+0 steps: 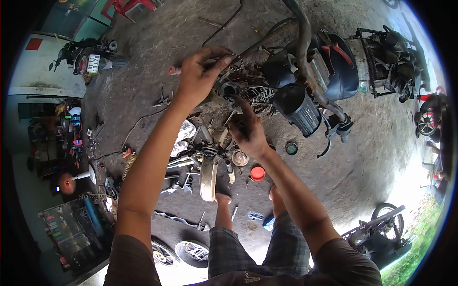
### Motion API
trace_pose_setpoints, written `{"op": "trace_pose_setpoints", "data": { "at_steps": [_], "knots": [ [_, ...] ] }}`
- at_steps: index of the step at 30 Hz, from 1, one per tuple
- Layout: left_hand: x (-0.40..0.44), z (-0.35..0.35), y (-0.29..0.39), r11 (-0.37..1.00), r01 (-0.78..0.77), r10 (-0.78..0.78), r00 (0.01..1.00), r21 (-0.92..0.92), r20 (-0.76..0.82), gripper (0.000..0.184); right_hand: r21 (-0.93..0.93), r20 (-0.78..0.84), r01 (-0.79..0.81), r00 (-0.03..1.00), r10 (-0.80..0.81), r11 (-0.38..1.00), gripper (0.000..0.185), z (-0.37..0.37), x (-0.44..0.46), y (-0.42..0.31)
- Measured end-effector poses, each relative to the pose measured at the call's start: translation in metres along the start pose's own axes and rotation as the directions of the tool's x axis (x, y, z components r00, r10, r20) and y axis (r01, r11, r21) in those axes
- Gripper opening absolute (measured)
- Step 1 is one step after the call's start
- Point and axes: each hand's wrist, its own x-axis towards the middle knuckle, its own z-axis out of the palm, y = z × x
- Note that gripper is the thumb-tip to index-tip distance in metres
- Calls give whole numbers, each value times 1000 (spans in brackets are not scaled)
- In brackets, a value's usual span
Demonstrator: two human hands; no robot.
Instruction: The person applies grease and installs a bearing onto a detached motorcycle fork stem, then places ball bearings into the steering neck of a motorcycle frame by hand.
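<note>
My left hand point(202, 71) is closed in a pinch on a chain-like strand point(237, 59) above the engine. Below it is the round dark opening of an engine cylinder point(229, 89). My right hand point(248, 128) reaches in from the lower right, its index finger stretched to the rim of that opening and its other fingers curled. No held thing shows in this hand, though its palm is partly hidden. A black-and-silver canister-like part point(298, 110) and the handlebar point(305, 43) of a motorcycle sit to the right of the engine.
Loose metal parts and tools, with a red lid point(257, 173) and a small dark cup point(291, 148), lie on the concrete near my feet. A parked motorcycle point(93, 57) stands upper left. Along the left wall is a toolbox point(71, 229). Another motorcycle point(377, 238) is lower right.
</note>
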Motion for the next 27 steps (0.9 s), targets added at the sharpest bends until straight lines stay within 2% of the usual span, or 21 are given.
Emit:
{"op": "trace_pose_setpoints", "data": {
  "at_steps": [1,4,5,7,10,14,16,20,22,23,25,26,27],
  "knots": [
    [4,2,-2,1000,-10,10,1000,6,-9,23,-38,-32,78,996,-80,996,76,2,1,1],
    [15,7,-4,999,-14,15,999,29,-29,23,-73,-9,122,992,-123,990,77,3,0,-2],
    [18,6,-3,1000,-14,15,999,28,-31,23,-75,-7,122,992,-123,990,77,2,1,-3],
    [21,4,-4,987,58,-59,998,150,3,26,5,-21,80,997,-80,997,80,1,4,-4],
    [19,5,-7,987,32,-30,999,159,-17,25,-48,-48,72,996,-74,996,83,3,11,-10],
    [18,8,-13,998,5,1,996,69,-89,25,-176,44,57,998,-50,983,81,5,12,-20],
    [19,8,-15,999,12,-7,995,48,-102,24,-222,63,118,992,-107,968,83,8,10,-22],
    [17,9,-17,1000,20,-18,994,15,-108,23,-125,-10,77,997,-79,989,85,-1,8,-26],
    [17,10,-16,1000,18,-18,993,-9,-114,24,-265,-18,50,998,-56,963,85,-5,13,-29],
    [17,10,-16,1000,17,-18,993,-9,-114,24,-265,-18,50,998,-57,963,85,-6,14,-29],
    [17,10,-16,1000,17,-17,994,-1,-109,23,-588,19,47,999,-45,807,84,-8,16,-31],
    [17,10,-16,1000,15,-15,994,-1,-110,23,-589,19,49,999,-47,807,84,-9,16,-34],
    [16,10,-16,1000,22,-21,993,3,-112,23,-702,28,32,999,-17,711,84,-10,15,-38]
  ]
}}
